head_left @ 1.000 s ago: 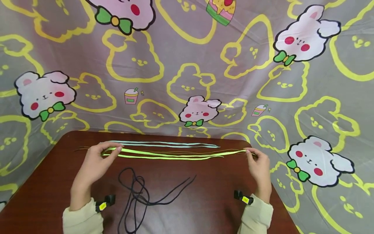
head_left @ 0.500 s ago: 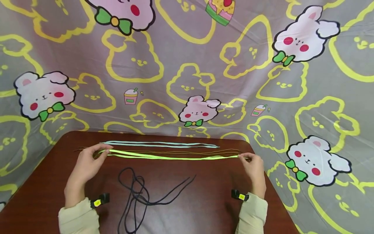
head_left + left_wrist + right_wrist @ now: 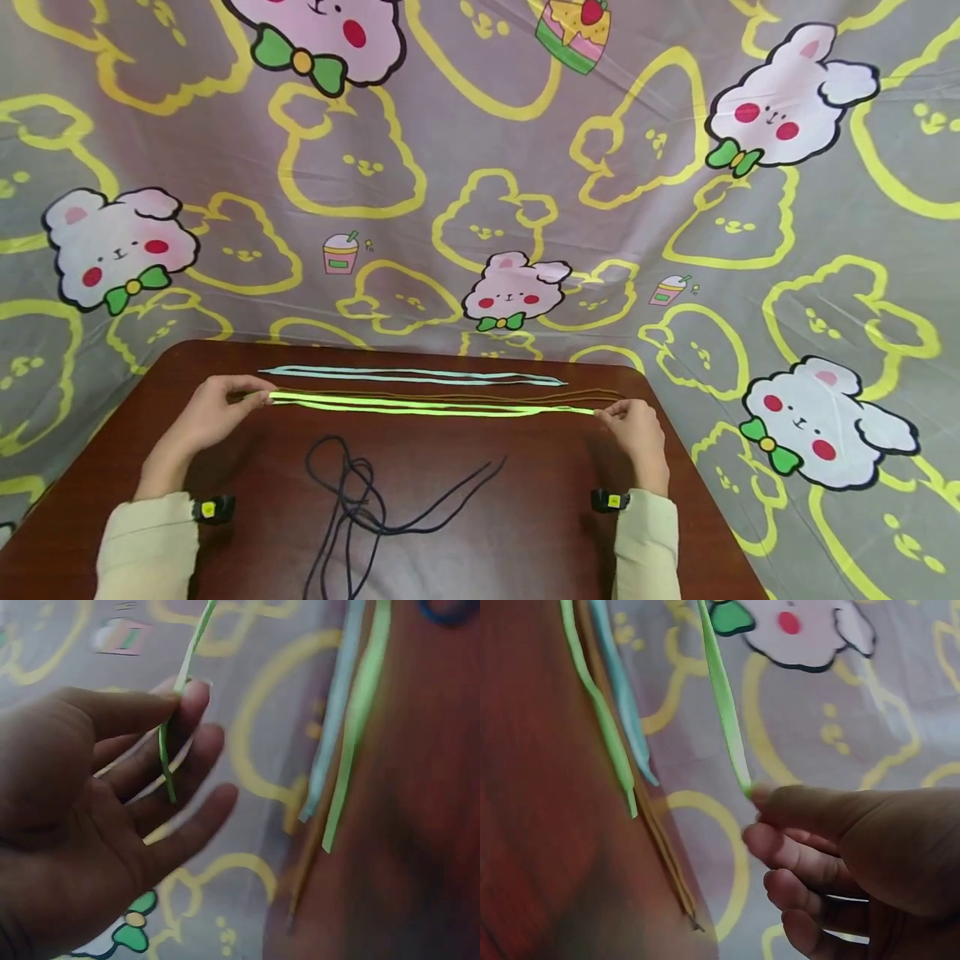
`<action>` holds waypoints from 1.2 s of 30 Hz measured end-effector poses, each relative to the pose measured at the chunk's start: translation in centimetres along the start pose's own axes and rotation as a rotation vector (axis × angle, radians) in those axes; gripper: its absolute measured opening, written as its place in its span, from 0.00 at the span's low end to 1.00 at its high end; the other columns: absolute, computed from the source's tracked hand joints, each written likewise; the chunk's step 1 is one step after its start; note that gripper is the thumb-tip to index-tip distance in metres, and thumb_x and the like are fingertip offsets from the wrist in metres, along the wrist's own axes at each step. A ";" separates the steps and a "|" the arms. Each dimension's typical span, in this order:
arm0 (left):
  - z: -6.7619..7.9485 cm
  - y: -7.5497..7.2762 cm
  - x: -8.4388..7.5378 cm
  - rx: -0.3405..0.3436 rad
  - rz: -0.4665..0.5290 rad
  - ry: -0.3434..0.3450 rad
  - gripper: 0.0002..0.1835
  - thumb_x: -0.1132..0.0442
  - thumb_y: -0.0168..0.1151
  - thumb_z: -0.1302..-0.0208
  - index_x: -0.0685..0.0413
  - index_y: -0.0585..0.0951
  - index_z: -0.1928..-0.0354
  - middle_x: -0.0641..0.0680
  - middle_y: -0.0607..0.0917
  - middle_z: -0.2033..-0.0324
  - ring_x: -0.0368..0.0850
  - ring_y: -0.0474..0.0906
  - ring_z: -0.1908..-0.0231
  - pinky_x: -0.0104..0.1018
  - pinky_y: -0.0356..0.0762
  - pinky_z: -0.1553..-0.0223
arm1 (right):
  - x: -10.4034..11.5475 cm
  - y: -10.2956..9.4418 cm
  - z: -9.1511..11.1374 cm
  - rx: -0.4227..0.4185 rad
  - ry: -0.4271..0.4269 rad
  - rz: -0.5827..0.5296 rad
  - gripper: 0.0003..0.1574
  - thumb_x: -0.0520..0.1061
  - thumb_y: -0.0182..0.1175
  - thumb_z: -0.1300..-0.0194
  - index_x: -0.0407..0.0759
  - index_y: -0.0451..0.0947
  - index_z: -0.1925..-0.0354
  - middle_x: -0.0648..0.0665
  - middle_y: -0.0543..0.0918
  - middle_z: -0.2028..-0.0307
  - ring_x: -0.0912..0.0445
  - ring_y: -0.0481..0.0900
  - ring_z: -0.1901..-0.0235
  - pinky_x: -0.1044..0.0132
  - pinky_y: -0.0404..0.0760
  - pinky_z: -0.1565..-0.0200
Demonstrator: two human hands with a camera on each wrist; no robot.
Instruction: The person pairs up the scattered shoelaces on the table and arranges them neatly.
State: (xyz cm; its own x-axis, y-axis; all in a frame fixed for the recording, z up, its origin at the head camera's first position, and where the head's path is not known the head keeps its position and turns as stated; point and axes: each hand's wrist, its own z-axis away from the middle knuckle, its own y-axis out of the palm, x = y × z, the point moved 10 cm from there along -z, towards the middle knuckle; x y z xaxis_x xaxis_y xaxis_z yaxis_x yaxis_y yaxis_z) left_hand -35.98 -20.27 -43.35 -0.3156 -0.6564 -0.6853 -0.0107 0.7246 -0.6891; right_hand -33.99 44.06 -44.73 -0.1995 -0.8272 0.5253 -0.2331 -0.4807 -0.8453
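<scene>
A neon green flat shoelace (image 3: pixel 724 701) stretches nearly straight between my two hands over the table. My left hand (image 3: pixel 213 412) pinches one end between thumb and index finger, and a short tip (image 3: pixel 166 769) hangs below the pinch. At the other end, my right hand (image 3: pixel 636 429) pinches the lace with thumb and fingertips, its other fingers loosely bent. A second green lace strand (image 3: pixel 354 735) lies on the table beneath. Beyond it lie thin brown laces (image 3: pixel 667 859) and a pale blue lace (image 3: pixel 405 373), running side by side across the table.
A dark cord (image 3: pixel 348 500) lies in loose loops at the front middle of the brown table (image 3: pixel 480 550). A cartoon-printed cloth (image 3: pixel 420 167) hangs close behind the table's back edge and down the sides.
My left hand has moved left and my right hand left and nearer the front. The held lace has come lower, close over the lace on the table.
</scene>
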 end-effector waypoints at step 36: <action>-2.9 1.3 9.8 0.168 -0.270 -0.103 0.05 0.68 0.65 0.36 0.57 0.83 0.70 0.50 0.83 0.74 0.43 0.75 0.72 0.42 0.72 0.70 | 0.5 7.5 -3.7 0.251 -0.133 0.072 0.08 0.40 0.67 0.35 0.42 0.83 0.72 0.49 0.83 0.74 0.55 0.75 0.75 0.60 0.73 0.71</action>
State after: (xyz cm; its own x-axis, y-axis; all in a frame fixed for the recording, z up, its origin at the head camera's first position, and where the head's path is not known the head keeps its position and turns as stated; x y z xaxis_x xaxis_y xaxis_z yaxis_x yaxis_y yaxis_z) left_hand -41.84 -25.11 -50.29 -0.2254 -0.8441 -0.4866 0.0781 0.4822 -0.8726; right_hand -39.40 41.15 -50.40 -0.0764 -0.8849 0.4594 0.0235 -0.4623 -0.8864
